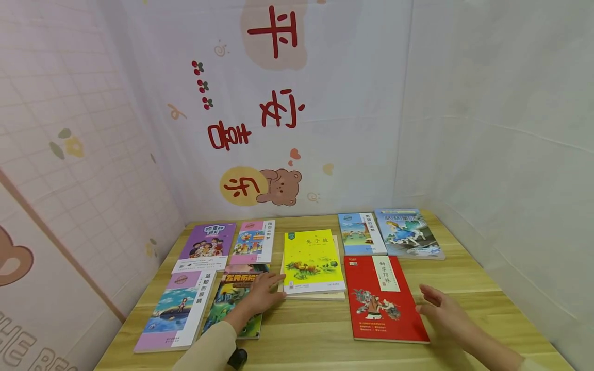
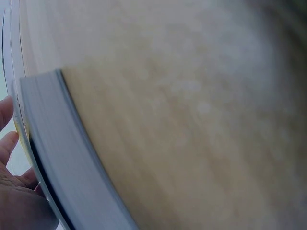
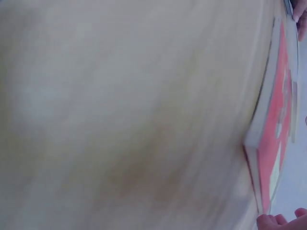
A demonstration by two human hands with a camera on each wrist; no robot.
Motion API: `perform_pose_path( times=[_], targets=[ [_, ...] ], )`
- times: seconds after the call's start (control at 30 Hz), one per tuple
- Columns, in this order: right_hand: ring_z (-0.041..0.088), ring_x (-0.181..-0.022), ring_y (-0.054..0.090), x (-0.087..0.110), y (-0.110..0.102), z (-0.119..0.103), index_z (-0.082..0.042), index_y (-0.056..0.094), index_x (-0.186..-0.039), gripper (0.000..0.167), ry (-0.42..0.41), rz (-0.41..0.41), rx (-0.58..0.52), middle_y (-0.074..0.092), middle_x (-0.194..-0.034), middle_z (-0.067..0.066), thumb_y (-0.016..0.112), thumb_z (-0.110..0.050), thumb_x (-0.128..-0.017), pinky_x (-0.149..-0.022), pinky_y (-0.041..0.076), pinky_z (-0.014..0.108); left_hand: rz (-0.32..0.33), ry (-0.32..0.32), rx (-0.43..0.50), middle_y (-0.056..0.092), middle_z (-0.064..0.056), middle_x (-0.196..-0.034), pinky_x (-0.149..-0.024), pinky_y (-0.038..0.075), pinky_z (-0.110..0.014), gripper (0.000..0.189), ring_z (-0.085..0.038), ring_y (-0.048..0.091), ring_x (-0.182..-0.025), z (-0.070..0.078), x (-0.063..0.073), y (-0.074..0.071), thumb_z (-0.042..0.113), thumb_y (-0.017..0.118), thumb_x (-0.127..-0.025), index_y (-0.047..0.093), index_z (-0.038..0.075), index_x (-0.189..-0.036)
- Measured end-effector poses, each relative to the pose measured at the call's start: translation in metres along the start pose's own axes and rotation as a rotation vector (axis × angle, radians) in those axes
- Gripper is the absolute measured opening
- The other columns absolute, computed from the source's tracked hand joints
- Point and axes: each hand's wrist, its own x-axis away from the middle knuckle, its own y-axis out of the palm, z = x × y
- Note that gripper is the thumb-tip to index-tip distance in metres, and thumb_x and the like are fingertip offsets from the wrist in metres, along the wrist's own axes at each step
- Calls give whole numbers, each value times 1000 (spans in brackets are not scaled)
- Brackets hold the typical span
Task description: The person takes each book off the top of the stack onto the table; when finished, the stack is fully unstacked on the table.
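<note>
My left hand (image 1: 262, 296) reaches over the green comic-style book (image 1: 236, 309), its fingers extended towards the lower left corner of the yellow book (image 1: 313, 260). Whether the fingertips touch that corner I cannot tell. The yellow book lies on top of another pale-edged book (image 1: 341, 247). My right hand (image 1: 443, 312) is just right of the red book (image 1: 385, 299), fingers loosely bent and holding nothing. In the left wrist view a thick book's page edge (image 2: 72, 143) shows beside the left hand (image 2: 14, 187). The right wrist view has the red book (image 3: 276, 124) near the right fingers (image 3: 283, 221).
On the wooden table (image 1: 301, 335), a purple book (image 1: 209, 239), a pink book (image 1: 252, 242) and a blue-pink book (image 1: 174, 309) lie at left. Two blue books (image 1: 359, 234) lie at the back right. A small black object (image 1: 237, 358) sits by the left sleeve. White printed cloth walls (image 1: 348, 129) surround the table.
</note>
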Motion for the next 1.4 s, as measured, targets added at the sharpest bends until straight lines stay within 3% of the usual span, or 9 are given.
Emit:
perform_pose_path(
  times=[0.27,0.5,1.0,1.4],
  targets=[
    [49,-135,36,-7,7,-19,6,25,-153,74,4,-28,-105,32,-152,32,64,-18,-95,-101,45,54,4,2,-10,34,-28,-151,-107,6,-74,52,-53,12,-143,2,0,-1,23,68,-96,53,9,-144],
    [46,-134,40,-20,25,-30,6,28,-151,68,-21,-40,-199,34,-151,30,63,-14,-96,-105,40,55,8,6,10,35,-28,-150,-106,6,-74,51,-53,12,-142,5,2,0,20,68,-96,54,7,-142],
    [42,-131,44,-47,65,-59,2,36,-150,69,-127,-37,-200,43,-148,26,67,-19,-94,-103,42,56,26,-15,-3,37,-26,-149,-109,9,-71,54,-50,16,-143,5,1,0,22,69,-95,52,3,-143],
    [43,-126,49,-60,100,-76,3,39,-149,61,-141,-35,-187,48,-143,26,64,-11,-95,-99,46,53,25,-26,-8,37,-26,-150,-108,12,-71,52,-49,17,-143,4,0,-1,21,66,-97,52,4,-143]
  ],
)
